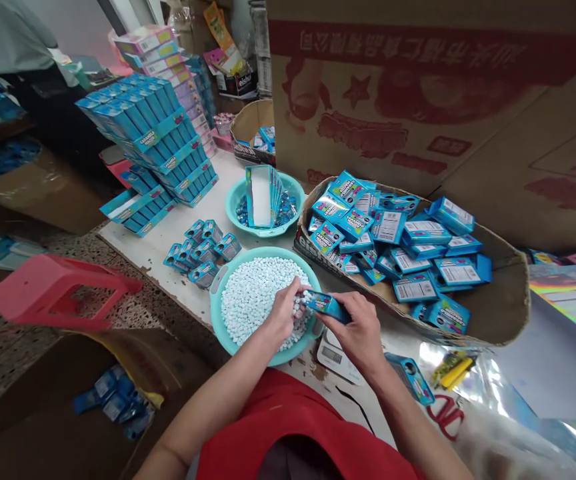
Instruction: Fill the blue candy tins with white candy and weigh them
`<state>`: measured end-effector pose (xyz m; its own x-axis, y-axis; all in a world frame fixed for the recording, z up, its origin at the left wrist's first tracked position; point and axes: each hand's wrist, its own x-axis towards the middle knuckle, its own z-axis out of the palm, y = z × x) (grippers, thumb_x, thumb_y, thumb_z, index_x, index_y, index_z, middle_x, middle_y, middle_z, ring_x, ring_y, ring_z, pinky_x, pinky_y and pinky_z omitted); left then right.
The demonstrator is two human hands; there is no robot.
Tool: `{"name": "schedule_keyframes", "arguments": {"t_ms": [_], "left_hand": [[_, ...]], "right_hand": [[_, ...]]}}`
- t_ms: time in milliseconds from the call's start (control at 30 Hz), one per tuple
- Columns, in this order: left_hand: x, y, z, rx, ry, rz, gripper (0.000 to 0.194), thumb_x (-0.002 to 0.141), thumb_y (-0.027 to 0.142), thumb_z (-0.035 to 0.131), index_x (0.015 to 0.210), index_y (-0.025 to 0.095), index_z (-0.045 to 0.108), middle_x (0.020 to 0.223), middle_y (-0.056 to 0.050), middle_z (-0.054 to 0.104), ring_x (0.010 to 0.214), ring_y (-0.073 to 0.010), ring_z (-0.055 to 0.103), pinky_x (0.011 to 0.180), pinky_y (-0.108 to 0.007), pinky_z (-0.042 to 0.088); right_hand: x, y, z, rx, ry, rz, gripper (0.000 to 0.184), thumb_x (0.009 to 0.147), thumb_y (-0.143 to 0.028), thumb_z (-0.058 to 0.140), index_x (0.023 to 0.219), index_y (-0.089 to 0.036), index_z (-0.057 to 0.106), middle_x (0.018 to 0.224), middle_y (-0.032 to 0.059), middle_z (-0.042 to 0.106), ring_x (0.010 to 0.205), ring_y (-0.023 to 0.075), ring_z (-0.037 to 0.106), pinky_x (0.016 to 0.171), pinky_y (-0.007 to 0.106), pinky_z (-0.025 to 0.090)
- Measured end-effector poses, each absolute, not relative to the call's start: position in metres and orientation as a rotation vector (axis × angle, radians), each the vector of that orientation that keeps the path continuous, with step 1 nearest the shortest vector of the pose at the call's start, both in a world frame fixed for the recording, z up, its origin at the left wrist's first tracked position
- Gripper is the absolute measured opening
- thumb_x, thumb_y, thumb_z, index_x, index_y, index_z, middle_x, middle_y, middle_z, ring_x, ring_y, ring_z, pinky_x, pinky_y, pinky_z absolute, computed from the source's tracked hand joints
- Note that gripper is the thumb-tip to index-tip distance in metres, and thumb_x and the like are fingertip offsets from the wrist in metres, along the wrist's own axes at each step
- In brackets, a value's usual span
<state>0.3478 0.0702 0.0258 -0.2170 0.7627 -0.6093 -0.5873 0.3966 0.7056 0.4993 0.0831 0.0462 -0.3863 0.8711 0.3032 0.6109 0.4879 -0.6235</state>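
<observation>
My right hand (362, 328) grips a small blue candy box (324, 303), tilted with its end toward my left hand. Several small white candies (300, 303) sit in the curled fingers of my left hand (282, 312), right against that end of the box. Both hands are over the right side of a turquoise basin (218, 319) full of white candies (248, 293). Partly under my right hand is a white digital scale (339, 360). Another blue box (411, 379) lies beside my right forearm.
A cardboard tray (505, 313) of blue boxes stands at right. Small boxes (203, 252) stand left of the basin; behind it sits a second basin (263, 232). Stacked display boxes (153, 143), a red stool (58, 287), red scissors (445, 417) and a large carton (418, 100) surround the workspace.
</observation>
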Motion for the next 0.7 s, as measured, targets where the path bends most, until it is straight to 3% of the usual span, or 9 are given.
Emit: {"name": "schedule_keyframes", "arguments": {"t_ms": [233, 333, 533, 700], "left_hand": [[0.353, 0.063, 0.026, 0.446, 1.287, 1.274, 0.038, 0.057, 0.044, 0.079, 0.08, 0.017, 0.064, 0.07, 0.003, 0.053, 0.053, -0.0047, 0.043, 0.047, -0.019, 0.029], [0.357, 0.067, 0.025, 0.464, 1.333, 1.264, 0.033, 0.058, 0.037, 0.077, 0.081, 0.016, 0.066, 0.068, 0.002, 0.055, 0.054, -0.0056, 0.045, 0.051, -0.019, 0.034], [0.337, 0.077, 0.023, 0.168, 1.221, 1.271, 0.026, 0.055, 0.021, 0.071, 0.078, 0.012, 0.064, 0.061, 0.001, 0.053, 0.047, -0.0047, 0.043, 0.038, -0.016, 0.019], [0.308, 0.073, 0.014, 0.004, 1.173, 1.295, 0.02, 0.065, 0.029, 0.068, 0.069, 0.014, 0.055, 0.062, 0.0, 0.052, 0.045, -0.0051, 0.045, 0.033, -0.013, 0.019]], "right_hand": [[0.504, 0.081, 0.043, -1.245, -2.076, 0.587, 0.028, 0.078, -0.045, 0.066, 0.096, -0.024, 0.064, 0.086, 0.0028, 0.064, 0.082, 0.0216, 0.057, 0.073, 0.034, 0.038], [0.505, 0.081, 0.042, -1.248, -2.034, 0.596, 0.026, 0.077, -0.042, 0.067, 0.095, -0.024, 0.064, 0.084, 0.0032, 0.064, 0.08, 0.0217, 0.056, 0.072, 0.034, 0.04], [0.52, 0.083, 0.043, -1.279, -1.803, 0.772, 0.029, 0.073, -0.043, 0.071, 0.093, -0.023, 0.065, 0.088, 0.004, 0.065, 0.084, 0.0217, 0.059, 0.076, 0.036, 0.046], [0.566, 0.072, 0.015, -1.412, -1.292, 1.096, 0.043, 0.063, -0.044, 0.078, 0.095, -0.021, 0.061, 0.088, 0.004, 0.066, 0.081, 0.0209, 0.063, 0.076, 0.038, 0.05]]}}
